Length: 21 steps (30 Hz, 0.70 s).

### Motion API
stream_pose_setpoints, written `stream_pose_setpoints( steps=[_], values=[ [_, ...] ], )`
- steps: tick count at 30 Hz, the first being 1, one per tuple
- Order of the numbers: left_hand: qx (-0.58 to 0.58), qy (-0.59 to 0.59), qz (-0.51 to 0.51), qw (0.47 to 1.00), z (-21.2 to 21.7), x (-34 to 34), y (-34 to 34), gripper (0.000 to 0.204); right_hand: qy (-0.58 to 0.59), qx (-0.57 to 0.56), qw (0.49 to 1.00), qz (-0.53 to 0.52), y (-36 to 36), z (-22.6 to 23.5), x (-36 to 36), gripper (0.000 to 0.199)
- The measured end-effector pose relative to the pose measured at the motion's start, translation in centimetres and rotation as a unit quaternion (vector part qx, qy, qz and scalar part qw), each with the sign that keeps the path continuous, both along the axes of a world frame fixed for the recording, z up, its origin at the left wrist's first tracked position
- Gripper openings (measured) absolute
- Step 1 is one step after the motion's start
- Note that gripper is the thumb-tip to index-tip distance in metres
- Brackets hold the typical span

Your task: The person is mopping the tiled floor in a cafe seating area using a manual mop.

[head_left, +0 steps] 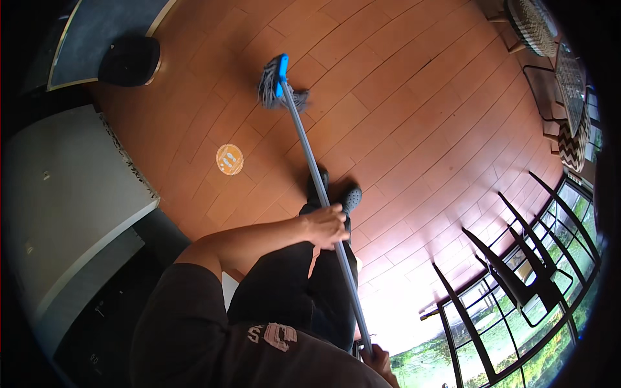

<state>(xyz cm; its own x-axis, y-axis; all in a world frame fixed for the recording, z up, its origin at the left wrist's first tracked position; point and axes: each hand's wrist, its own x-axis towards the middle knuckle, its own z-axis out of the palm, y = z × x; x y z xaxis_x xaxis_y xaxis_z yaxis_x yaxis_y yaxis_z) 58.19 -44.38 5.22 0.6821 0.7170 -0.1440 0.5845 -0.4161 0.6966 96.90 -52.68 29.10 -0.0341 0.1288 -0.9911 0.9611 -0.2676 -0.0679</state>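
Item in use: a mop with a long grey tubular pole (pixel 308 150), a bright blue plastic head bracket (pixel 282 68) and grey stringy strands (pixel 268 87). The strands lie on the terracotta-coloured tiled floor (pixel 414 97) in the upper middle of the frame, well apart from both hands. The pole slants from there down to the lower middle, slightly right of centre.

Left hand (pixel 325 226), centre of frame: closed around the pole, fingers curled over it, back of the hand upward. The pole extends past this hand on both sides.

Right hand (pixel 380 363), bottom edge, right of centre: closed about the pole near its lower visible end; finger detail is partly in shade. Whether the pole continues beyond this grip cannot be told.

Surroundings: a dark grey perforated clog (pixel 350 199) is beside the pole, just above the left hand in the frame. A round orange floor sticker with white footprints (pixel 229 159) is left of the pole, below the strands.
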Motion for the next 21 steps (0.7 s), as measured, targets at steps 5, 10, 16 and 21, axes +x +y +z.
stream_pose_setpoints(
  steps=[5,10,16,21],
  values=[
    [0.153,0.187,0.222,0.945,-6.6,-6.5,1.0,0.008,0.157,-0.068,0.968,-0.183,6.1,-11.4,-9.3,0.022],
    [0.01,0.366,0.325,0.872,-13.6,-17.1,2.0,0.015,0.247,-0.245,0.875,-0.336,10.6,-19.8,-23.6,0.029],
    [-0.059,0.403,0.315,0.857,-14.5,-23.0,2.3,0.014,0.214,-0.218,0.887,-0.345,9.1,-20.7,-30.5,0.036],
    [-0.005,0.281,0.292,0.914,-14.4,-14.6,0.6,0.013,0.158,-0.205,0.899,-0.354,7.6,-16.6,-22.0,0.031]
  ],
)
